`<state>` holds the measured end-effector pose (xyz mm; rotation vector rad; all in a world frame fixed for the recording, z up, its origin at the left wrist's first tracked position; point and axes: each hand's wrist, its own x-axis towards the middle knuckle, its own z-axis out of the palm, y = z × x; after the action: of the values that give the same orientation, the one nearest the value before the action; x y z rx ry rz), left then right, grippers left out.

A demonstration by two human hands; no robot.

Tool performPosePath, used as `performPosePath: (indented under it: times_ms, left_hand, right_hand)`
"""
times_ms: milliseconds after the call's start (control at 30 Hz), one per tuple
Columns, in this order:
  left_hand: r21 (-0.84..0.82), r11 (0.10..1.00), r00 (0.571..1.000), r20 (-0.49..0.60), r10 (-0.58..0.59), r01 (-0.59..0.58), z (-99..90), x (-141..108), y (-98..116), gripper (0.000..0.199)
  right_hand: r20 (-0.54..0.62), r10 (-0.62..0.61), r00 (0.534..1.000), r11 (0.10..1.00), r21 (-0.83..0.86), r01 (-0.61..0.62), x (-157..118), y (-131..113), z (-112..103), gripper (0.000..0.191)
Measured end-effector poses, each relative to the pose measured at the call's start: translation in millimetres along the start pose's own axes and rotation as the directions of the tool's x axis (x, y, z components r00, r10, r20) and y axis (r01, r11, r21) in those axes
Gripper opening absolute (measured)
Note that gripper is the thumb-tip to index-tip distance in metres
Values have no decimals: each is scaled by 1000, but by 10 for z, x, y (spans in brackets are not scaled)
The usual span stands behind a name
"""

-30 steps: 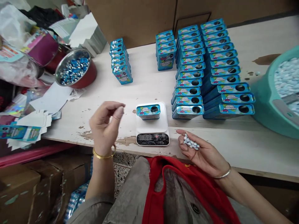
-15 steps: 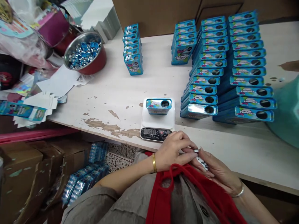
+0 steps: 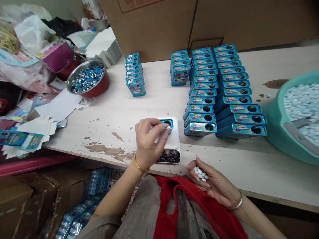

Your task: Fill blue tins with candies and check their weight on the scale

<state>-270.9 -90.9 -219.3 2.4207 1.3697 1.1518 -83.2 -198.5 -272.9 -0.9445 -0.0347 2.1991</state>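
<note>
My left hand is over the kitchen scale, thumb and fingertips pinched round a small white candy. Just beneath the candy is the round hole of a blue tin, which stands on the scale's white plate, partly hidden by my fingers. My right hand, low and near the table's front edge, is cupped round several white candies. The scale's display is covered by my left hand.
Rows of blue tins with open holes stand right of the scale. Other tins with candies on top stand at back left. A metal bowl holds blue and silver caps. At right, a teal tub holds white candies and a scoop.
My left hand has left my right palm and moved up and left to the tin on the scale, carrying a candy. My right hand stays cupped; the camera view has shifted.
</note>
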Motion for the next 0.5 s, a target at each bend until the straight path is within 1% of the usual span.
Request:
performPosePath:
  times_ms: [33, 67, 133, 233, 300, 367, 433, 500]
  left_hand:
    - [50, 999, 1000, 28, 10, -11, -18, 51, -63, 13]
    - [81, 996, 997, 78, 22, -29, -30, 87, -121, 15]
    - [93, 994, 985, 168, 43, -59, -51, 119, -223, 21]
    - [74, 996, 977, 209, 33, -49, -77, 109, -371, 40]
    - [54, 997, 964, 263, 31, -46, -77, 87, -474, 49]
    - [6, 999, 942, 332, 46, -51, -61, 61, -567, 45]
    - [-40, 998, 928, 369, 57, -46, -46, 42, -627, 37]
    - [-63, 997, 925, 376, 55, -33, -52, 40, -646, 42]
  right_hand:
    - [1, -2, 1000, 1000, 16, 2, 11, -9, 7, 29]
    - [0, -8, 1000, 1000, 29, 8, 18, -17, 13, 26]
    - [-5, -32, 999, 999, 34, 32, 18, -34, 25, 23]
    - [-4, -65, 998, 998, -9, 65, 1, -55, 37, 23]
    - [10, -74, 997, 997, -35, 75, -8, -65, 38, 20]
    - [25, -76, 997, 996, -54, 77, -10, -69, 30, 20]
    - [35, -70, 997, 995, -72, 72, -2, -67, 17, 21]
    - [25, -69, 997, 994, -80, 71, 13, -64, 3, 21]
